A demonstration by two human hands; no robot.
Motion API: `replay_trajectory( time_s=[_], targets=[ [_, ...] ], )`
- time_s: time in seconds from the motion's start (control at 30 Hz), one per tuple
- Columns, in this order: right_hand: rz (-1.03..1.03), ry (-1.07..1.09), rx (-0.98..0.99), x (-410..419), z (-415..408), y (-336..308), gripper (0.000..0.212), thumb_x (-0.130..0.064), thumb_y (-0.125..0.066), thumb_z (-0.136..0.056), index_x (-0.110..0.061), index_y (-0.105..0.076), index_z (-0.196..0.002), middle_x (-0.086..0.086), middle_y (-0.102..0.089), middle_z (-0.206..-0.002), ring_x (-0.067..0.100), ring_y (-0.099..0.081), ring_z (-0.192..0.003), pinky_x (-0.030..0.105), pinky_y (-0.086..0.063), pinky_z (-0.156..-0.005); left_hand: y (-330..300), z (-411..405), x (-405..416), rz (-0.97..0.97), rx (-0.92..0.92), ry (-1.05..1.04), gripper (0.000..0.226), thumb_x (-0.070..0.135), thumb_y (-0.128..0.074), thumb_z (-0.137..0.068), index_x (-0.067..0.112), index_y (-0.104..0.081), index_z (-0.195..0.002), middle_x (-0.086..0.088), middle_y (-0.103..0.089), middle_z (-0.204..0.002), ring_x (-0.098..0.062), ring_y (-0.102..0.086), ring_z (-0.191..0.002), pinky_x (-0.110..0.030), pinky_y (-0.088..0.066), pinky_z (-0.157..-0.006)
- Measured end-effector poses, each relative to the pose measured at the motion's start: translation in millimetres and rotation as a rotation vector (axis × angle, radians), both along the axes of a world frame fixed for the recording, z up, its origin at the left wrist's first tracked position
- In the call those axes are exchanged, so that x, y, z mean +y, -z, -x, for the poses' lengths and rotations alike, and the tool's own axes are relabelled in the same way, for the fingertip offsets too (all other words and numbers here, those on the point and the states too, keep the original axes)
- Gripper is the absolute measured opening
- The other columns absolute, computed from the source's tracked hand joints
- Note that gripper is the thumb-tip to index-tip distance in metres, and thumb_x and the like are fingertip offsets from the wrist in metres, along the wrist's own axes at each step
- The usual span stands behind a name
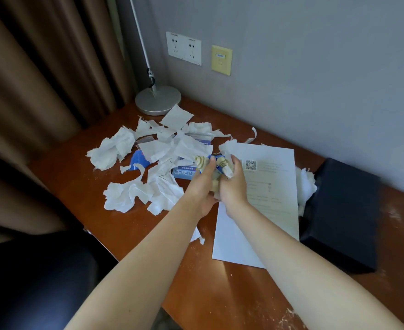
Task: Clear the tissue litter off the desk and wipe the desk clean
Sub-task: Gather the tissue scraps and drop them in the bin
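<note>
1. Together, left hand (202, 184) and right hand (231, 184) grip a bunched cloth (216, 169), fingers curled round it, above the desk (129, 225).
2. Torn tissue (153, 163) litters the desk beyond; paper (267, 194) lies under the right hand.

- desk (129, 225): wood, reddish-brown, semi-gloss; whitish scuffs/dust on surface at right.
- tissue litter (124, 148): thin white paper, soft, crumpled, torn edges, matt.
- cloth (216, 171): soft fabric w/ cream, tan & blue pattern, bunched up; gripped by left hand (202, 186) & right hand (234, 186).
- sheet (267, 186): smooth flat white paper, matt, printed txt + QR code.
- blue packets (138, 159): look like glossy plastic film.
- lamp base (158, 101): brushed metal, silver, satin; thin metal stem.
- black box (346, 210): dark, matt; material unclear.
- curtain (41, 67): brown cloth, heavy folds, slight sheen.
- wall (315, 67): grey, matt, fine texture.
- sockets (183, 48): smooth white plastic.
</note>
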State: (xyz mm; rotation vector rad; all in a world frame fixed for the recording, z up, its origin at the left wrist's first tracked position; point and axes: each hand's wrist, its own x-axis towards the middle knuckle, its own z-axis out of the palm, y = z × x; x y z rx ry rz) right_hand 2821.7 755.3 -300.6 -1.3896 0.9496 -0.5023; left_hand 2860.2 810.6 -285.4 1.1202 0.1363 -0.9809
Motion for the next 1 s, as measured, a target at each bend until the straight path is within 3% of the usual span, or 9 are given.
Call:
replay_trajectory(
  time_s=[0.17,0.33,0.43,0.57,0.7,0.77,0.83,0.93,1.0],
  targets=[
    [0.086,-0.101,0.032,4,15,-3,0.024,-0.018,-0.049,-0.094,-0.026,-0.05,-0.117,-0.004,-0.061,-0.097,0.019,-0.062,-0.092,0.047,-0.057,-0.078,4,15,1,-0.102,-0.063,-0.052,0.031,0.028,-0.057,-0.093,0.013,-0.056,-0.121,-0.01,-0.068,-0.108,-0.024,-0.067,-0.09,-0.033,-0.054,-0.062],
    [0.128,-0.087,0.023,14,37,-1,0.02,-0.009,-0.046,-0.093,-0.026,-0.05,-0.102,-0.001,-0.064,-0.093,0.02,-0.063,-0.087,0.041,-0.057,-0.077,6,37,10,-0.079,-0.103,-0.008,0.017,0.016,-0.057,-0.093,0.015,-0.059,-0.111,-0.006,-0.069,-0.092,-0.021,-0.065,-0.083,-0.035,-0.052,-0.07],
    [0.17,-0.063,0.036,20,58,-1,0.017,-0.01,-0.047,-0.093,-0.023,-0.049,-0.103,0.002,-0.065,-0.097,0.021,-0.063,-0.087,0.033,-0.055,-0.072,7,54,13,-0.11,-0.133,0.032,0.023,0.016,-0.058,-0.092,0.014,-0.059,-0.115,-0.007,-0.068,-0.096,-0.02,-0.065,-0.084,-0.03,-0.052,-0.06],
    [0.258,-0.012,0.051,24,92,-5,0.022,-0.01,-0.045,-0.094,-0.017,-0.05,-0.115,0.0,-0.063,-0.1,0.017,-0.06,-0.086,0.019,-0.046,-0.063,0,83,17,-0.1,-0.16,0.1,0.016,0.015,-0.061,-0.091,0.012,-0.061,-0.107,-0.006,-0.068,-0.087,-0.02,-0.065,-0.079,-0.03,-0.051,-0.062],
    [0.298,0.048,0.094,44,129,-5,0.027,-0.013,-0.046,-0.095,-0.015,-0.047,-0.122,0.006,-0.06,-0.114,0.021,-0.061,-0.101,0.024,-0.051,-0.076,-5,120,32,-0.108,-0.207,0.156,0.02,0.013,-0.062,-0.09,0.008,-0.06,-0.11,-0.008,-0.067,-0.088,-0.023,-0.064,-0.081,-0.032,-0.051,-0.065],
    [0.314,0.055,0.121,57,148,-8,0.029,-0.013,-0.046,-0.095,-0.013,-0.045,-0.124,0.008,-0.059,-0.116,0.023,-0.061,-0.102,0.028,-0.052,-0.079,-8,139,44,-0.098,-0.225,0.158,0.017,0.011,-0.061,-0.09,0.007,-0.06,-0.106,-0.007,-0.066,-0.084,-0.021,-0.063,-0.076,-0.029,-0.052,-0.059],
    [0.331,0.067,0.156,66,170,-14,0.028,-0.013,-0.045,-0.095,-0.013,-0.045,-0.123,0.009,-0.059,-0.116,0.023,-0.06,-0.101,0.028,-0.051,-0.076,-12,159,54,-0.101,-0.219,0.167,0.004,0.012,-0.063,-0.089,0.011,-0.061,-0.092,-0.005,-0.065,-0.078,-0.017,-0.062,-0.069,-0.023,-0.049,-0.049],
    [0.323,0.105,0.163,74,204,-22,0.027,-0.008,-0.042,-0.095,-0.015,-0.046,-0.121,0.004,-0.059,-0.113,0.019,-0.059,-0.097,0.019,-0.045,-0.064,-21,190,61,-0.111,-0.22,0.206,0.011,0.015,-0.065,-0.088,0.016,-0.058,-0.079,-0.002,-0.062,-0.07,-0.015,-0.057,-0.059,-0.02,-0.043,-0.044],
    [0.336,0.156,0.163,74,223,-24,0.026,-0.006,-0.041,-0.094,-0.016,-0.047,-0.117,0.005,-0.06,-0.112,0.02,-0.059,-0.095,0.019,-0.045,-0.064,-27,209,60,-0.122,-0.232,0.243,0.013,0.016,-0.065,-0.088,0.016,-0.057,-0.078,-0.002,-0.06,-0.068,-0.014,-0.052,-0.056,-0.019,-0.038,-0.042]
  ],
)
